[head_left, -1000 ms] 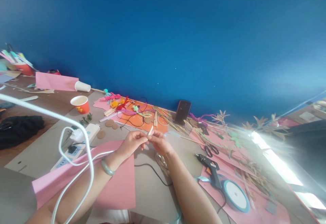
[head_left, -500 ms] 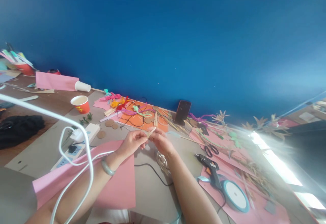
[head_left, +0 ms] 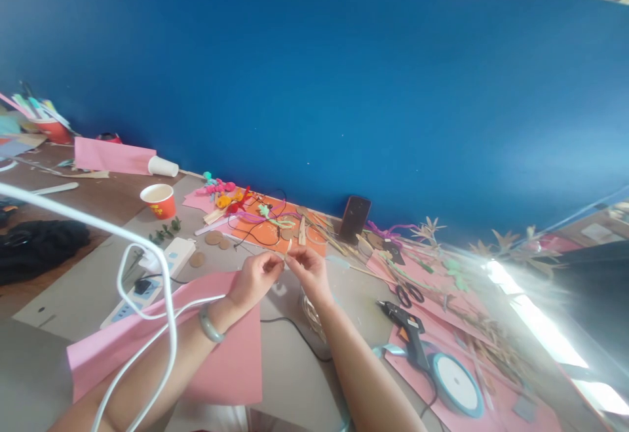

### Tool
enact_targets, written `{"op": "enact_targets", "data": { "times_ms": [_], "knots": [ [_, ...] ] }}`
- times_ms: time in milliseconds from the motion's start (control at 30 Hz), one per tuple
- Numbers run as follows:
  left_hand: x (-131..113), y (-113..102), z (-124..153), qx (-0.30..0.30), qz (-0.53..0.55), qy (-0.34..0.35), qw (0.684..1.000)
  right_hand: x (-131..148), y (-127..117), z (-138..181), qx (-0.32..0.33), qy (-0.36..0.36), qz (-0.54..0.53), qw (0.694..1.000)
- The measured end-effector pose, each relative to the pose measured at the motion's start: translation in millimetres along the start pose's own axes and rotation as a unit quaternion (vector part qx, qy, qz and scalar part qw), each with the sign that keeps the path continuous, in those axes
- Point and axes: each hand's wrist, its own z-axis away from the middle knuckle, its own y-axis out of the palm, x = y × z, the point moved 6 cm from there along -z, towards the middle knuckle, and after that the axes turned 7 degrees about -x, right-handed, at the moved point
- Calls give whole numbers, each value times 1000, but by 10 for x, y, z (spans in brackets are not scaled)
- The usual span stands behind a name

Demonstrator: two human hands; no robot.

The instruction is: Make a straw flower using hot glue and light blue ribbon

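My left hand (head_left: 256, 280), with a pale green bangle (head_left: 210, 327) at its wrist, is closed in a pinch. Against it, my right hand (head_left: 311, 276) pinches too, their fingertips meeting above the grey tabletop. Between them they hold a small pale beige strip (head_left: 289, 246), whose tip pokes up past the fingers; its material is hard to make out. A coil of pale cord (head_left: 310, 317) lies partly hidden behind my right forearm. Below my left hand spreads a sheet of pink paper (head_left: 228, 366).
On the right lie a hot glue gun (head_left: 405, 324), scissors (head_left: 409, 294) and a ribbon spool (head_left: 457, 383). A phone (head_left: 354, 217) leans on the blue wall. A power strip (head_left: 147, 291), a white cable (head_left: 170, 301) and a paper cup (head_left: 161, 202) are on the left.
The strip has turned more upright, and less of it shows between the fingers. My right hand has shifted slightly, with its fingertips now closer against the left ones.
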Motion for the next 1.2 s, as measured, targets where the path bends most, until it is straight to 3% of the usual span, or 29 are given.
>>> {"op": "enact_targets", "data": {
  "times_ms": [233, 633, 1200],
  "knots": [
    [-12, -14, 5, -13, -20, 28, 999, 22, 27, 12, -12, 17, 31, 999],
    [96, 46, -37, 25, 79, -65, 994, -16, 66, 29, 4, 116, -58, 992],
    [146, 60, -52, 28, 82, -82, 993, -130, 88, 35, -2, 132, -68, 989]
  ]
}}
